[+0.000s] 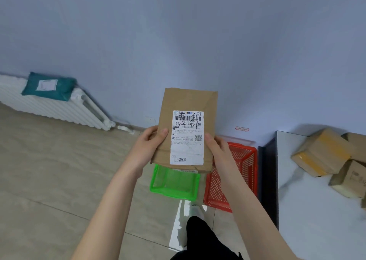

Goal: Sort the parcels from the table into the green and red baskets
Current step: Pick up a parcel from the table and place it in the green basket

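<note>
Both hands hold a flat brown parcel (188, 101) upright in the air, its lower edge covering the far side of the green basket (158, 189) on the floor: the left hand (150, 143) grips its left edge with the thumb on the front, and the right hand (215, 148) grips its right edge the same way. The red basket (244, 160) stands just right of the green basket, and further right is the table (309, 210) with more cardboard parcels (320, 152). Far left of the green basket a teal bag (49, 86) lies on a white radiator (49, 107).
</note>
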